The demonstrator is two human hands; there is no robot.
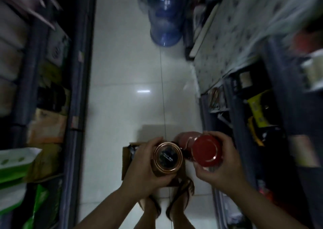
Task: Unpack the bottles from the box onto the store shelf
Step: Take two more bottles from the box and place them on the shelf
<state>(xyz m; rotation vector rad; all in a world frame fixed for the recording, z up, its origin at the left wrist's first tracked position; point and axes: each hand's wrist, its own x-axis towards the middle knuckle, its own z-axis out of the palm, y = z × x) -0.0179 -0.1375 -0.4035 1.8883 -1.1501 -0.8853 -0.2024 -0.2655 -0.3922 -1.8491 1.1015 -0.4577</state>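
I look straight down a dim store aisle. My left hand [142, 167] grips a bottle with a copper-rimmed dark lid [168, 156], seen from above. My right hand [221, 166] grips a bottle with a red lid [204, 151]. Both bottles hang side by side over the open brown cardboard box [126, 160] on the floor, whose inside is mostly hidden by my hands. A pinkish-red round thing [182, 138] shows just behind the red-lidded bottle. The store shelf [244, 134] runs along the right, close to my right hand.
A big blue water jug [164, 17] stands on the white tiled floor [132, 82] far down the aisle. Stocked shelves [50, 106] line the left side. My sandalled feet [181, 199] stand behind the box. The view is blurred.
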